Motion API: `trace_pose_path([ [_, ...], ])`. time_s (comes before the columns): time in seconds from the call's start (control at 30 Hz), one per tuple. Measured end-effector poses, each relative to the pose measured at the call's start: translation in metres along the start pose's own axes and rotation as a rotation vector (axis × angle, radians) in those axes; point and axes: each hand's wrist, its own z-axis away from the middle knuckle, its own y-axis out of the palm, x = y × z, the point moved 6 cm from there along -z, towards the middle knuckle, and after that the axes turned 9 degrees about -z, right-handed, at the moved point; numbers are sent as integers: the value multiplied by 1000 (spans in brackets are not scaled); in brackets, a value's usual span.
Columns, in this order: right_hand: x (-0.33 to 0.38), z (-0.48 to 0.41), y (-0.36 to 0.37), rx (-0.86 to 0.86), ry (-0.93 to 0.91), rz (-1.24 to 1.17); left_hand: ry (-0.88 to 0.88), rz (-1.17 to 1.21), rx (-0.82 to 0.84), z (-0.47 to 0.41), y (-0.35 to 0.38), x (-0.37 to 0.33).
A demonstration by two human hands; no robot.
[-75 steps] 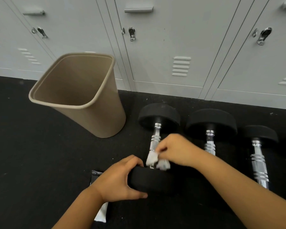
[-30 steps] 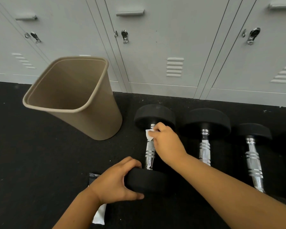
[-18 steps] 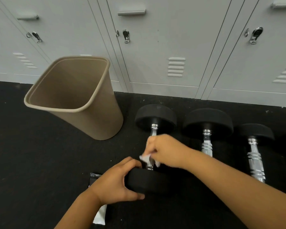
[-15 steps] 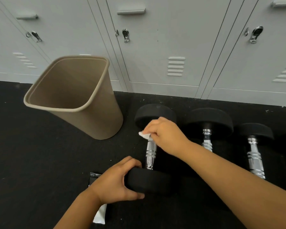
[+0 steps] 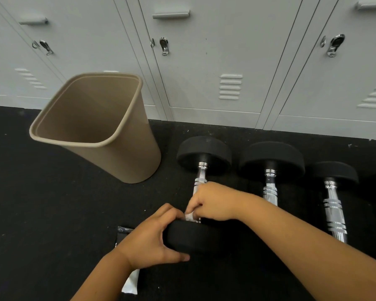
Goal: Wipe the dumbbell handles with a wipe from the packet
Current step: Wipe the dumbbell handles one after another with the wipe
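Three dumbbells with black heads and chrome handles lie side by side on the black floor. My left hand (image 5: 152,237) grips the near head (image 5: 191,236) of the leftmost dumbbell (image 5: 201,177). My right hand (image 5: 213,202) is closed around a white wipe (image 5: 189,216) at the near end of that dumbbell's chrome handle, right against the near head. Only a small bit of the wipe shows under my fingers. The middle dumbbell (image 5: 270,187) and the right dumbbell (image 5: 333,205) lie untouched. The wipe packet (image 5: 130,279) lies on the floor, mostly hidden under my left forearm.
A tan waste bin (image 5: 100,127) stands open on the floor to the left of the dumbbells. Grey lockers (image 5: 215,61) line the back wall just behind the dumbbell heads. Black floor (image 5: 41,213) stretches to the left.
My right hand has slid the wipe back down the handle from the far end to the near head. It has gone back and forth along the handle. My left hand has stayed put.
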Motion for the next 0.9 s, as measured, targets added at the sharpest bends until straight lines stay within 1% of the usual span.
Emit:
trace_pose_path([
  [0.03,-5,4,-8,-66,16,-79,4,-5,-6,0,0,-1],
  [0.07,-12,7,-19,-198,26,-114,8,-12,-6,0,0,-1],
  [0.1,-18,12,-32,-394,23,-84,13,-21,-1,-1,-1,-1],
  [0.13,-21,16,-43,-589,14,-1,17,-29,4,-1,-1,-1],
  [0.17,-22,20,-47,-726,6,72,19,-34,6,-1,-1,-1],
  [0.2,-21,20,-47,-791,24,136,21,-35,4,-1,-1,-1],
  [0.27,-21,8,-34,-724,115,212,28,-36,-10,-1,-1,-2],
  [0.3,-22,3,-25,-680,156,193,30,-36,-13,-1,-1,-3],
  [0.37,-26,4,-18,-678,214,57,33,-42,-5,-2,-2,-3],
  [0.43,-27,12,-11,-651,222,-98,36,-59,3,-3,-2,-3],
  [0.5,-23,17,1,-520,220,-149,37,-75,14,-3,-3,-3],
  [0.57,-23,20,15,-338,251,-215,31,-87,28,-4,-3,-3],
  [0.6,-26,20,17,-273,262,-285,26,-86,33,-3,-2,-3],
  [0.63,-30,20,13,-251,280,-352,26,-80,30,-3,-2,-4],
  [0.67,-37,19,3,-303,300,-405,28,-73,19,-2,-2,-4],
  [0.73,-49,17,-25,-547,343,-489,33,-59,-2,-1,-1,-4],
  [0.8,-56,19,-45,-800,405,-450,25,-50,-8,0,-2,-4],
  [0.83,-53,20,-49,-871,418,-390,22,-52,-10,0,-3,-4],
  [0.9,-46,18,-46,-913,399,-270,26,-68,-14,0,-5,-5],
])
